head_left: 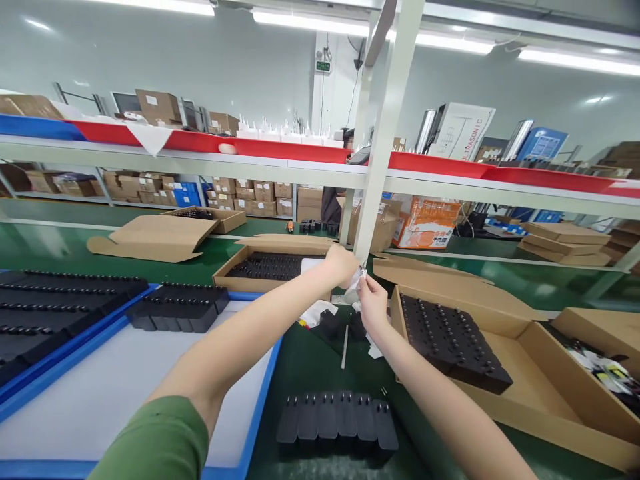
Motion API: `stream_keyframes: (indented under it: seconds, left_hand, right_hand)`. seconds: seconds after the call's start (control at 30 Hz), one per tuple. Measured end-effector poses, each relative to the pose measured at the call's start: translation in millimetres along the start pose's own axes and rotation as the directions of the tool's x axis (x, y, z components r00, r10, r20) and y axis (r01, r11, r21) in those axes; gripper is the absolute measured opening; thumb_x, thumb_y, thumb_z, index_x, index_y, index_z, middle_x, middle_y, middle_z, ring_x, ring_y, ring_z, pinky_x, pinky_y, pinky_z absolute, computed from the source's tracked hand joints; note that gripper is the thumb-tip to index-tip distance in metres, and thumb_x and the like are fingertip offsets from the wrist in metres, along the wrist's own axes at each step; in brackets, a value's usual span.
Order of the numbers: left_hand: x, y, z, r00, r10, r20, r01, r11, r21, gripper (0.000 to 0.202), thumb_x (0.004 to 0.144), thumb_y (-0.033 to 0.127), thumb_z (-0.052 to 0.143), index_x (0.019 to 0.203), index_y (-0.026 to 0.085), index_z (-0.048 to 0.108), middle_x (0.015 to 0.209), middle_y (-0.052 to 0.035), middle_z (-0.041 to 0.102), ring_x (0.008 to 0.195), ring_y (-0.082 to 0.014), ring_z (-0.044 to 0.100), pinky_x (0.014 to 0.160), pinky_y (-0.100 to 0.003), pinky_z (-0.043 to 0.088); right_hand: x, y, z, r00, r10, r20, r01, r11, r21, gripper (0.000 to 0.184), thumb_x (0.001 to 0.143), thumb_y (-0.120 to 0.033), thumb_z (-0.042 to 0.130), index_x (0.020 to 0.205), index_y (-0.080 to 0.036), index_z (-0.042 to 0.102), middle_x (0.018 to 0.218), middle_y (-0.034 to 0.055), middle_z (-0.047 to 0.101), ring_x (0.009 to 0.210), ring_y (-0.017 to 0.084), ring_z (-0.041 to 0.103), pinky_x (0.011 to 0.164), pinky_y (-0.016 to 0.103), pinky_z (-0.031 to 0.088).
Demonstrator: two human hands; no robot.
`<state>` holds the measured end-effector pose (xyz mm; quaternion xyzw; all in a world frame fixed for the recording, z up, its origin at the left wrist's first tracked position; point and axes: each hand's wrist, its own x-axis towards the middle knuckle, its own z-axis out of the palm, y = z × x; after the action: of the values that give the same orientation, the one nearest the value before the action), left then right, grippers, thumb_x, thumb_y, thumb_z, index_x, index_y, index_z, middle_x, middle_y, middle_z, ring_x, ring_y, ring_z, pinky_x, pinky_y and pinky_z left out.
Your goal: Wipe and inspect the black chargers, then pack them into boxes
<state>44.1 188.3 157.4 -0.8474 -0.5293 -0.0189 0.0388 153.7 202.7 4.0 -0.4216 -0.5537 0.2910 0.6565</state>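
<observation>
My left hand (343,265) is closed, back of the hand up, in front of the white upright post. My right hand (374,301) pinches with thumb and fingertips just beside it. Between the two sits a small white and silvery piece (361,272), too small and too covered to name. Below the hands lie some crumpled white scraps (320,312) and a thin pale stick (345,347). Nearer to me, a row of black plug adapters (337,420) with metal pins stands on the green table (300,373).
On the left, blue-rimmed trays (265,387) carry more black adapters (177,307). An open cardboard box (555,360) at right holds rows of them; another carton (220,279) stands behind my left arm. The white post (383,133) and red-lined shelf (300,152) rise ahead.
</observation>
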Motion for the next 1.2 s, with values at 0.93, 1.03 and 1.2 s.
stream_keyframes:
  seconds: [0.93, 1.03, 1.2]
  left_hand:
    - [-14, -14, 109.4, 0.978, -0.184, -0.095, 0.081, 0.764, -0.64, 0.041, 0.092, 0.037, 0.062, 0.127, 0.016, 0.055, 0.127, -0.0112, 0.06, 0.111, -0.0247, 0.061, 0.096, -0.048, 0.052]
    - [-42, -25, 102.7, 0.975, -0.159, -0.157, 0.0, 0.704, -0.71, 0.058, 0.089, 0.041, 0.065, 0.138, 0.017, 0.044, 0.144, -0.0135, 0.05, 0.137, -0.0263, 0.044, 0.114, -0.045, 0.037]
    - [-187, -44, 100.5, 0.99, 0.058, -0.13, -0.134, 0.684, -0.717, 0.105, 0.068, 0.066, 0.076, 0.153, 0.033, 0.023, 0.152, -0.0075, 0.044, 0.14, -0.0331, 0.044, 0.115, -0.05, 0.038]
  right_hand:
    - [12, -91, -78, 0.968, -0.095, 0.233, 0.198, 0.857, -0.476, 0.025, 0.098, -0.03, 0.05, 0.109, -0.014, 0.067, 0.105, 0.0074, 0.071, 0.097, 0.02, 0.068, 0.09, 0.04, 0.056]
    - [-46, -113, -126, 0.991, -0.043, 0.124, 0.093, 0.899, -0.429, 0.026, 0.094, -0.029, 0.055, 0.114, -0.019, 0.069, 0.109, 0.0067, 0.073, 0.102, 0.024, 0.069, 0.089, 0.043, 0.057]
    - [-188, -135, -159, 0.997, -0.065, -0.041, 0.023, 0.757, -0.653, 0.033, 0.086, -0.017, 0.066, 0.113, -0.035, 0.072, 0.106, 0.002, 0.075, 0.091, 0.026, 0.073, 0.08, 0.039, 0.063]
